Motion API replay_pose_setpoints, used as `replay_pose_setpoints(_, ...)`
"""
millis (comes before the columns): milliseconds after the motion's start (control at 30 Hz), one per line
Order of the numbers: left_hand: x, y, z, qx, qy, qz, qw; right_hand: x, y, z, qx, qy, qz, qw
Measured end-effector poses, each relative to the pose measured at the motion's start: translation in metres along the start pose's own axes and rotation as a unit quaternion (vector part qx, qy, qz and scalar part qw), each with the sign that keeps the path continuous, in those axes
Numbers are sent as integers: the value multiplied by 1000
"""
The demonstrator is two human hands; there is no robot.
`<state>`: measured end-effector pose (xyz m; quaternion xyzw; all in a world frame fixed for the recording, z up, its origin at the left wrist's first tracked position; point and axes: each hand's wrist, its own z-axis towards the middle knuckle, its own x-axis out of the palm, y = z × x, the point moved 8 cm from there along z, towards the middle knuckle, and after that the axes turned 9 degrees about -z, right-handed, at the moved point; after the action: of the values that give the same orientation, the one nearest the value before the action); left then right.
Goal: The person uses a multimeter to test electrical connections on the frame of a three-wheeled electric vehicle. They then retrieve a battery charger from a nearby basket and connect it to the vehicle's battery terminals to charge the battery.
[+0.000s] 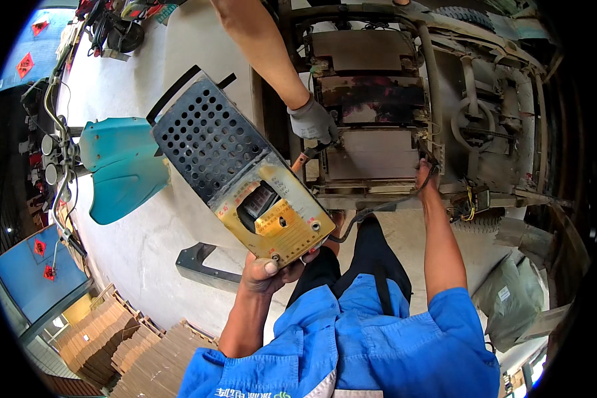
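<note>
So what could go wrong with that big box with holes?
The box with holes is tilted, and the left hand holds it near its lower end, so it might slip.
The black cable curves from the box to the right hand, so it could snag on the metal frame.
The right hand is bare, so rough metal might scrape it.

A grimy metal frame (431,73) carries three rectangular blocks (371,156), the middle one dark-stained.

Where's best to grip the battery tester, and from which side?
Likely by the lower end of the yellow panel, from beneath: that near end of the battery tester rests in the left hand, while its perforated grille slants away.
</note>
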<state>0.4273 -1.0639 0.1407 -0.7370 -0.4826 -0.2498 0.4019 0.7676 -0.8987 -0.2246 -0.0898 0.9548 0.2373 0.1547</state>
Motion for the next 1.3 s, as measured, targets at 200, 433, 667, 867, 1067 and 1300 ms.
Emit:
replay_pose_setpoints(200, -4, 0, 4, -7, 7, -8, 1000, -6, -22, 35, -7, -73, -1, 997)
replay_pose_setpoints(433, -2, -1, 3, -3, -3, 4, 1000, 2, -17, 24, 23, -1, 18, 1000)
replay_pose_setpoints(667, -2, -1, 7, 2, 3, 13, 1000, -4, -11, 25, -9, -18, 12, 1000)
replay_pose_setpoints(867, 2, -3, 8, 6, 15, 2, 1000, 1, -15, 14, 60, 24, 6, 998)
replay_pose_setpoints(1067, -4, -2, 5, 1, 2, 9, 1000, -7, 14, 1, 9, -11, -156, 988)
replay_pose_setpoints(1300, -2, -2, 6, 3, 17, 10, 1000, 10, 2, -14, 86, 73, 123, 986)
